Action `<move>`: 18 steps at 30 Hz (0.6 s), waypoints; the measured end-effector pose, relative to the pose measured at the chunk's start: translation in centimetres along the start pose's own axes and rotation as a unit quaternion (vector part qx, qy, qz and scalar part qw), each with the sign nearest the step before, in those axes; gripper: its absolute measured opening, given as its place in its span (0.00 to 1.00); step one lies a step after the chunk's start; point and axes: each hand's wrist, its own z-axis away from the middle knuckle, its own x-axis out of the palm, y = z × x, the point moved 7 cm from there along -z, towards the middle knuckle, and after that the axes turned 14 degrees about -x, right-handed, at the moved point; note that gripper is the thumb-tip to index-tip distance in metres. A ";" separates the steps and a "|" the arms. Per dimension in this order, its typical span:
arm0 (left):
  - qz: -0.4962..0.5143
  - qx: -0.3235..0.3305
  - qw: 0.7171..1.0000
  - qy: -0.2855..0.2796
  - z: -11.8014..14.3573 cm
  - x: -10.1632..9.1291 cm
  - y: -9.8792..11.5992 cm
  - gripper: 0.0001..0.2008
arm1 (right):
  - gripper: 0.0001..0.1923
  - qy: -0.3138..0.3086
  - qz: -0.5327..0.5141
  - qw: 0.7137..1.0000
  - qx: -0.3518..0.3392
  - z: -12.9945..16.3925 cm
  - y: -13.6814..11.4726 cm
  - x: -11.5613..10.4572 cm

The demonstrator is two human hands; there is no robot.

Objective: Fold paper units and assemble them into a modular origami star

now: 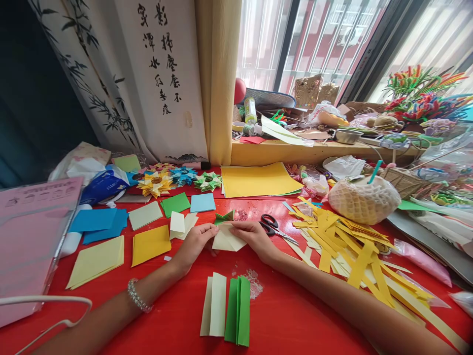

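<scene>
Red tabletop [288,325] fills the head view's foreground, with cream paper [227,241] held around its middle, between near and far edges. Matching the paper's corners before pressing would probably give the cleanest crease. The left hand [199,240] nearly closes, pinching the paper's left corner; the right hand [256,239], loosely curled, grips its far right edge. Both forearms [332,290] slant inward from the near corners.

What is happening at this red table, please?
A person is handling a folded cream paper: the left hand holds its upper left, the right hand its upper right. Green folded papers lie nearer the person. Black-handled scissors lie to the right, beside yellow paper strips. Folded-paper stars sit toward the back.
</scene>
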 end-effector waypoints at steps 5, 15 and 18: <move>0.015 -0.001 1.000 -0.012 -0.1 0.0 -0.1 0.13 | 0.14 -0.009 0.080 0.995 -0.064 0.1 -0.5 -0.2; 0.019 -0.013 1.000 -0.003 0.1 0.1 0.0 0.12 | 0.14 -0.039 0.276 0.946 -0.168 0.4 -2.8 0.4; 0.022 -0.015 1.000 -0.007 0.1 0.1 0.0 0.12 | 0.14 -0.038 0.299 0.936 -0.180 0.5 -3.0 0.5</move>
